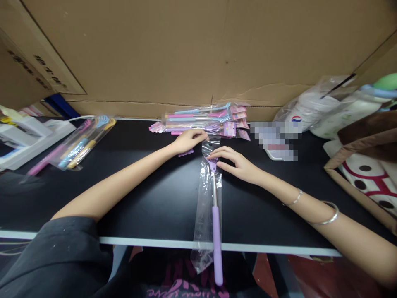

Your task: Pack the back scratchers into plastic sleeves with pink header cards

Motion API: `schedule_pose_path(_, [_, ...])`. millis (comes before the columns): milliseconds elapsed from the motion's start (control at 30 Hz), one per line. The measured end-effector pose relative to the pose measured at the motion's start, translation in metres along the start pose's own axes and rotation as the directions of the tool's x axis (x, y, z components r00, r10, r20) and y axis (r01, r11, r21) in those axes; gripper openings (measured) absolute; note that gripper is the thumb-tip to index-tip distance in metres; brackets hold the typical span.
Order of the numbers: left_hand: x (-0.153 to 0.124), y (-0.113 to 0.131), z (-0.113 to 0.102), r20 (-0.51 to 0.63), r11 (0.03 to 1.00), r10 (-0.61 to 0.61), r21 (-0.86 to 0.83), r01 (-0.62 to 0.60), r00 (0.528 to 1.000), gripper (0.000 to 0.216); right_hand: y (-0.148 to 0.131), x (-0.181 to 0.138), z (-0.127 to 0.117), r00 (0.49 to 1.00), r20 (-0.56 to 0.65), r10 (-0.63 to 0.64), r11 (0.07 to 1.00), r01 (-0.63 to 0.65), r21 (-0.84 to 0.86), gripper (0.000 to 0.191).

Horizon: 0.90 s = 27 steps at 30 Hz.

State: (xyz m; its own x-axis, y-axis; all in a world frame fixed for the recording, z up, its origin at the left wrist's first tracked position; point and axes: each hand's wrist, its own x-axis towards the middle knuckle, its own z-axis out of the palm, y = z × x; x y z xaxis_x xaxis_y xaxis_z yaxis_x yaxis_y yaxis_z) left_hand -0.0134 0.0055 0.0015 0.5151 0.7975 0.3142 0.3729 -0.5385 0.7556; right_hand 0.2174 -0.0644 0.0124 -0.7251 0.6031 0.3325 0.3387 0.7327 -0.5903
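A purple back scratcher (216, 231) with a metal shaft lies partly inside a long clear plastic bag (204, 207) on the black table (149, 203); its handle hangs over the front edge. My right hand (237, 163) rests on the scratcher's claw end, fingers pressed down on the bag. My left hand (189, 140) reaches toward a pile of packed scratchers with pink cards (211, 120) at the back, its fingers curled at the bag's top end. What they pinch is not clear.
Another bundle of pastel scratchers in plastic (77, 145) lies at the left beside white boxes (27, 136). Cardboard walls (186, 54) stand behind. Plastic-wrapped containers (322, 109) and a brown bag (366, 165) sit at the right.
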Motion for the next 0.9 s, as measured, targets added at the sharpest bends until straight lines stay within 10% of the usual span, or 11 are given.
schedule_pose_path(467, [0.001, -0.011, 0.004, -0.017, 0.957, -0.073, -0.284, 0.065, 0.997, 0.038, 0.014, 0.028, 0.01, 0.958, -0.283, -0.047, 0.927, -0.063, -0.37, 0.023])
schedule_pose_path(900, [0.001, -0.014, 0.006, -0.025, 0.946, -0.007, -0.323, -0.001, 1.0, 0.048, 0.034, 0.045, 0.01, 0.948, -0.318, -0.003, 0.959, -0.088, -0.269, 0.008])
